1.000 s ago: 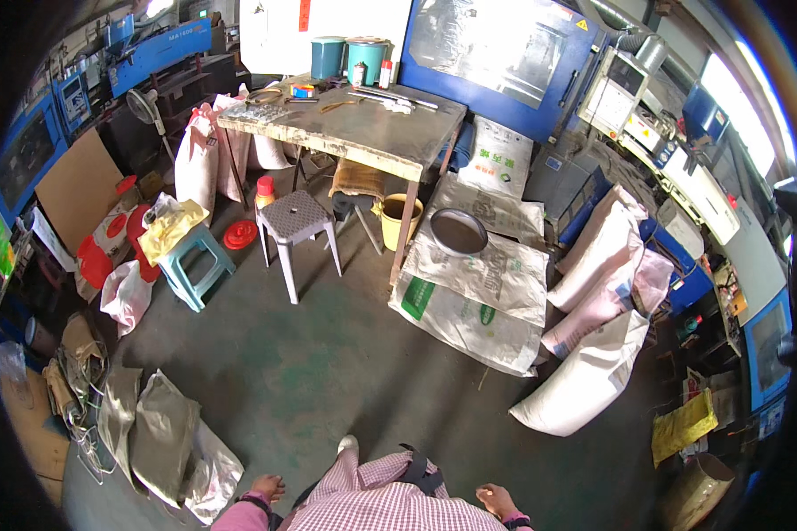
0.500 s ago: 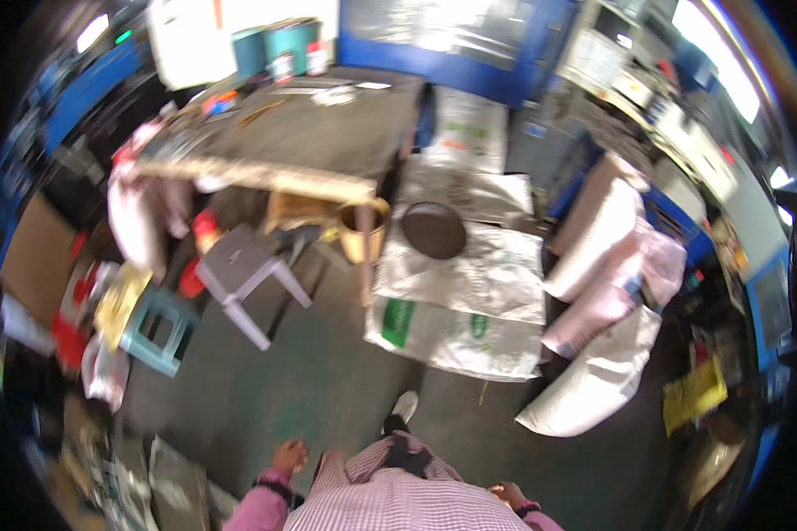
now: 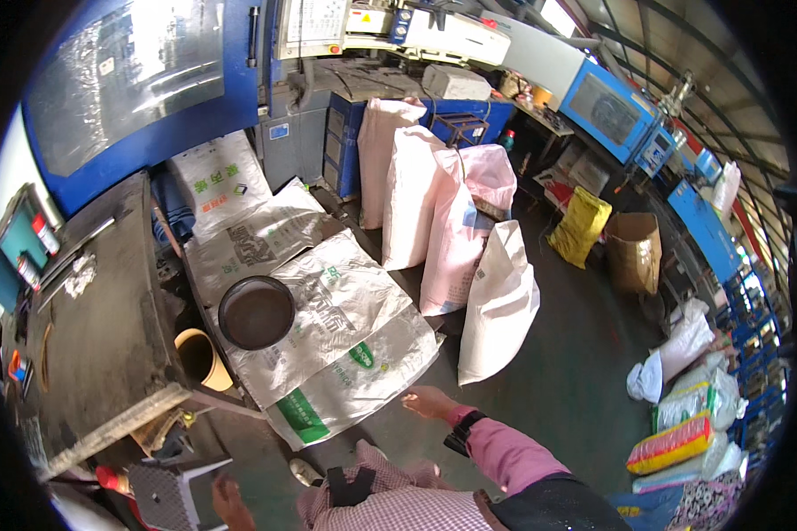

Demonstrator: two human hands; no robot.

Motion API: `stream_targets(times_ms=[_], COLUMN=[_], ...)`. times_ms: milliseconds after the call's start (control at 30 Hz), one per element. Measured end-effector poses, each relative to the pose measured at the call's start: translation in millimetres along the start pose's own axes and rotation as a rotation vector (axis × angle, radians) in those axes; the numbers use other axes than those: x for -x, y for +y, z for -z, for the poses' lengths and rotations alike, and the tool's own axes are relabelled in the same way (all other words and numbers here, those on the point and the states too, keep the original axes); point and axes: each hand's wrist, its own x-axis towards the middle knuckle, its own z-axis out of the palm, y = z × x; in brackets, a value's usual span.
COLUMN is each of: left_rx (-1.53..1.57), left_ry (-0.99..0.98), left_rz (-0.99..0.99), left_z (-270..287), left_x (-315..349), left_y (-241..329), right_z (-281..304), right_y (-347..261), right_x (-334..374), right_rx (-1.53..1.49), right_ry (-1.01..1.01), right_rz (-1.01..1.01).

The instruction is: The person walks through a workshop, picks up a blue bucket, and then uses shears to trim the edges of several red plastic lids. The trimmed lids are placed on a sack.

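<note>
My right hand (image 3: 429, 403) reaches forward past the near edge of the flattened white sacks (image 3: 363, 305) spread over the floor. Its fingers are loosely bent and a little apart, with nothing visible in them. At the bottom left hangs my left hand (image 3: 230, 506), blurred, beside a grey plastic stool (image 3: 166, 496); its fingers do not show clearly. A round dark pan or tub (image 3: 257, 312) lies on the flattened sacks, touched by neither hand. Several upright, filled white and pinkish sacks (image 3: 416, 203) stand beyond my right hand, the nearest one (image 3: 498, 305) leaning.
A worktable (image 3: 106, 327) with a worn edge fills the left, a yellowish bucket (image 3: 201, 358) beside it. Blue machines (image 3: 142, 80) stand behind. Toward the right are a yellow sack (image 3: 580, 227), a brown carton (image 3: 633, 252) and piled bags (image 3: 682, 434).
My view has swung to the right, so the table and flattened sacks now sit farther left. My right arm has come up and forward. My left hand now appears beside the grey stool.
</note>
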Motion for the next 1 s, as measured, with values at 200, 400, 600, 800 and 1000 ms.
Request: stream_targets(times_ms=[200, 400, 600, 800, 1000], left_rx=[-0.142, -0.489, -0.694, -0.725, -0.812], left_ry=[0.143, 0.032, 0.126, 0.198, 0.166], left_rz=[-0.618, -0.58, -0.742, -0.712, -0.701], left_z=[8.5, 0.1, -6.4, -19.2, -11.3], left_x=[-146.6, -245.5, -258.0, -261.8, -261.7], left_y=[146.3, 163.5, 151.2, 144.5, 135.0], right_z=[-35.1, -53.3, -69.3, -108.5, -207.9], right_y=[-27.7, -44.1, -59.8, -80.9, -137.5], right_x=[39.2, -3.2, -131.1, -293.3, -442.1], right_rx=[-0.108, -0.22, -0.216, -0.206, -0.419], right_ry=[-0.074, -0.168, -0.372, -0.486, -0.508], right_rz=[-0.251, -0.334, -0.265, -0.049, 0.045])
